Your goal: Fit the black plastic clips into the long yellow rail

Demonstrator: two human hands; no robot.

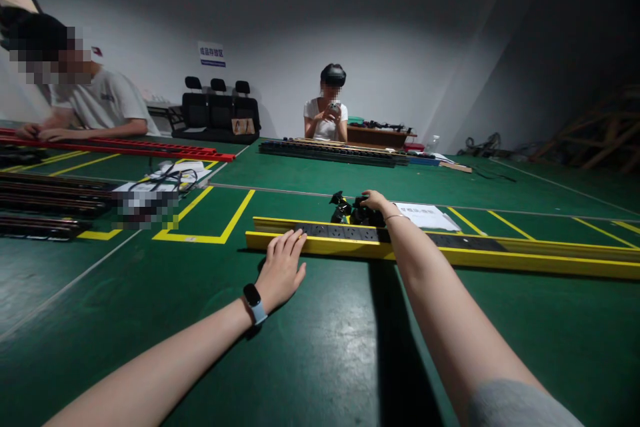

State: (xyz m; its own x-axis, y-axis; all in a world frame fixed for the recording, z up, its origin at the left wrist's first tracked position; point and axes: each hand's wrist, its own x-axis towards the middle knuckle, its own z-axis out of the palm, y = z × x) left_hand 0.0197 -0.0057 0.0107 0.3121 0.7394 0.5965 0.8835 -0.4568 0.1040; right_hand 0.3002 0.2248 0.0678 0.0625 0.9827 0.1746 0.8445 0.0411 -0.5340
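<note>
A long yellow channel (350, 248) lies across the green table, with a row of black socket modules (345, 232) set along its inside. My left hand (283, 267) rests on the channel's front wall near its left end, fingers stretched out over the edge and the thumb apart. Beyond the channel, my right hand (376, 202) reaches into a small pile of black parts (345, 208). Its fingers bend down among them in a closed grasp, partly hidden, and what lies between them is unclear. The black parts' exact kind cannot be made out.
A white printed sheet (425, 216) lies behind the channel. Dark strips (330, 152) lie across the table before a seated person (327, 117). Another person (95, 103) leans over red rails (165, 145) at left. Papers and black cables (170, 177) sit near dark bars (45, 203).
</note>
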